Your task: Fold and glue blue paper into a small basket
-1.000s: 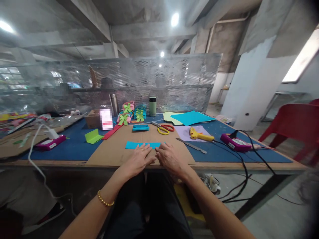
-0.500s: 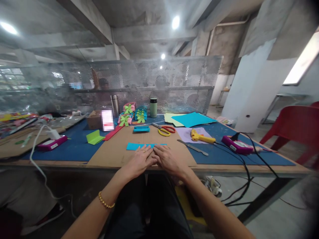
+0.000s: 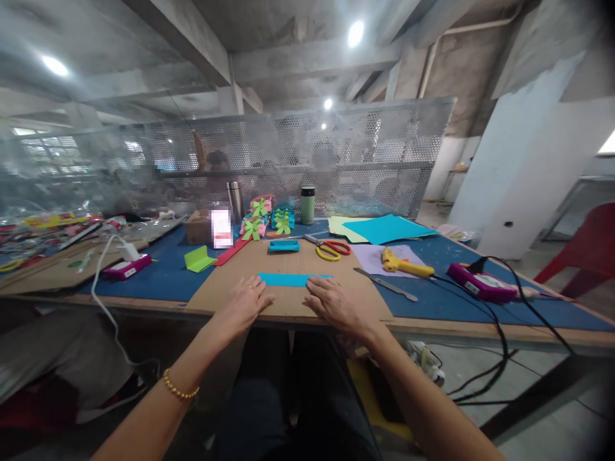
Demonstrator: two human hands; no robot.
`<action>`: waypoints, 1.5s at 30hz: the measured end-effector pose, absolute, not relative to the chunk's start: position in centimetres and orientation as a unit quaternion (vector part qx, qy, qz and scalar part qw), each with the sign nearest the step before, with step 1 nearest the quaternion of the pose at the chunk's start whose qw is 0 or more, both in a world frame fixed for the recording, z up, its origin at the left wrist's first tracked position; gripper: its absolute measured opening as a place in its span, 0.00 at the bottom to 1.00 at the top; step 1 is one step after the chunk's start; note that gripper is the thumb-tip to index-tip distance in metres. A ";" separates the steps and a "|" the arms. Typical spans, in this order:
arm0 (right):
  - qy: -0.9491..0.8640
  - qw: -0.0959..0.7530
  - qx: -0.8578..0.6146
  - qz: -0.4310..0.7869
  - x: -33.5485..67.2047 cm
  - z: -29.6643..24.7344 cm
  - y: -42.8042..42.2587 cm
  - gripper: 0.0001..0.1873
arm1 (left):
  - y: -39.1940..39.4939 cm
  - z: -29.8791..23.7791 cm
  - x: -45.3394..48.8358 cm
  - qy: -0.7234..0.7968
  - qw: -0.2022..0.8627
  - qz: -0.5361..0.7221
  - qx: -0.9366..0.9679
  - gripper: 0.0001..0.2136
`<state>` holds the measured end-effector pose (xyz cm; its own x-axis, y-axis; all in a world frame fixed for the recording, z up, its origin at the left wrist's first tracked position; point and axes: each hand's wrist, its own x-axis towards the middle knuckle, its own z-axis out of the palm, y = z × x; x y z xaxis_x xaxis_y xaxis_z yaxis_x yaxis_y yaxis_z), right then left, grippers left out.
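A blue strip point(image 3: 284, 280) of paper or foam lies lengthwise on the brown cardboard sheet point(image 3: 288, 304) before me. My left hand point(image 3: 244, 299) rests at the strip's left end, palm down, fingers stretched out. Over the right part of the strip lies my right hand point(image 3: 331, 301), flat with its fingers extended and covering some of it. Beyond them sits a folded blue piece point(image 3: 284, 246). Scissors point(image 3: 331, 250) with red and yellow handles lie right of that piece.
On the right are a metal blade point(image 3: 391, 288), a yellow glue gun point(image 3: 408, 264) and a purple power strip point(image 3: 480, 282) with black cables. Blue sheets point(image 3: 391, 227), a green bottle point(image 3: 307, 206) and bow-trimmed pieces point(image 3: 282, 221) stand behind. A folded green piece point(image 3: 198, 258) is left.
My hands have moved apart from the strip's middle. The left one went to its left end, uncovering the middle; the right stays over the right part. The view has shifted slightly left.
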<state>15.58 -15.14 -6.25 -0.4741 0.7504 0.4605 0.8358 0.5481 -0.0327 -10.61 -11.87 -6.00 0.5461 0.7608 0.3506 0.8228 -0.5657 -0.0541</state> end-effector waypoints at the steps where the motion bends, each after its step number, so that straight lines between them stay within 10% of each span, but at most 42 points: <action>1: -0.853 0.215 -0.465 -0.100 15.6 -6.2 -15.1 0.16 | -12.0 -5.6 -10.3 -0.457 0.122 -0.130 -0.871 0.23; 9: -0.851 0.199 -0.470 -0.123 16.0 -6.0 -16.1 0.14 | -13.7 -3.2 -4.5 -0.371 0.133 -0.180 -0.901 0.12; 45: -0.706 0.164 -0.632 -0.275 25.1 -4.7 -22.7 0.17 | -16.3 -7.4 -4.8 -0.371 0.114 -0.228 -0.893 0.21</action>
<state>25.07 -22.72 -4.66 -0.1466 0.8020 0.5790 0.9824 0.0495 0.1801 -4.77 -16.27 -7.39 0.6205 0.6109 0.4917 0.7150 -0.6982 -0.0347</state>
